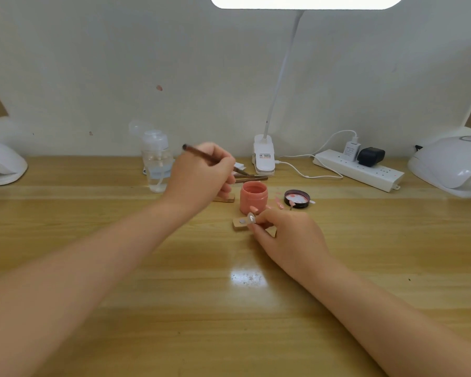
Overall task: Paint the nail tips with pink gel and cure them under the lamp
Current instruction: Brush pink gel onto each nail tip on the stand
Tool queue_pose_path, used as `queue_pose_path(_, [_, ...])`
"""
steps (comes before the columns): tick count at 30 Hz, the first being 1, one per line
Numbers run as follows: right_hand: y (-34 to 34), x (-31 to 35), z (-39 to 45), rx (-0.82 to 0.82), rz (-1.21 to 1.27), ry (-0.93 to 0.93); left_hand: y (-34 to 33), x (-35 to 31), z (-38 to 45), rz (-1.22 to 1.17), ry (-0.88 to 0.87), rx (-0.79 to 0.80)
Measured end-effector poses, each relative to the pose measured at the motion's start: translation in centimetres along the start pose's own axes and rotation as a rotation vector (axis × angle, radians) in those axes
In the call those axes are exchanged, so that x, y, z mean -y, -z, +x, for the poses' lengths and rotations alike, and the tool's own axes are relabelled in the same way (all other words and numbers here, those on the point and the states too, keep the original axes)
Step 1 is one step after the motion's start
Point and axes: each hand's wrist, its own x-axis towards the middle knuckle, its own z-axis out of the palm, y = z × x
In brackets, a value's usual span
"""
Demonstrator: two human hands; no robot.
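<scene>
My left hand [201, 176] grips a thin brown brush [199, 153]; its handle points up and left, its bristle end is hidden behind the fingers, just left of the open pink gel jar [254, 197]. My right hand [286, 235] pinches a clear nail tip [251, 217] in front of the jar, over a small wooden holder [239, 223] with a round metal spot. The jar's black lid [297, 198] lies upturned to the right with pink smears inside. A pink painted nail tip [279, 203] lies between jar and lid.
White curing lamps stand at the far left [3, 164] and far right [449, 165]. At the back are a clear pump bottle [157, 161], a clip desk lamp [264, 156], a power strip [359, 170], and spare brushes [252, 178]. Another wooden holder [227, 198] peeks under my left hand.
</scene>
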Motion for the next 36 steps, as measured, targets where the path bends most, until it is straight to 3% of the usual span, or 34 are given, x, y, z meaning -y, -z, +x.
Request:
queue_pose_path(5, [-0.1,0.1,-0.1,-0.028,0.025,0.000,-1.2,-1.3,3.5,0.237,0.107,0.190])
queue_pose_path(17, [-0.3,0.1,-0.1,-0.068,0.243,-0.031,-3.4,-0.4,4.7,0.444,0.212,0.282])
queue_pose_path(25, [-0.2,0.0,-0.1,-0.082,0.240,-0.021,-1.0,0.5,5.3,0.079,0.324,-0.054])
queue_pose_path(36, [-0.5,-0.5,0.2,-0.086,0.289,-0.006,1.1,3.1,3.4,-0.320,0.580,-0.155])
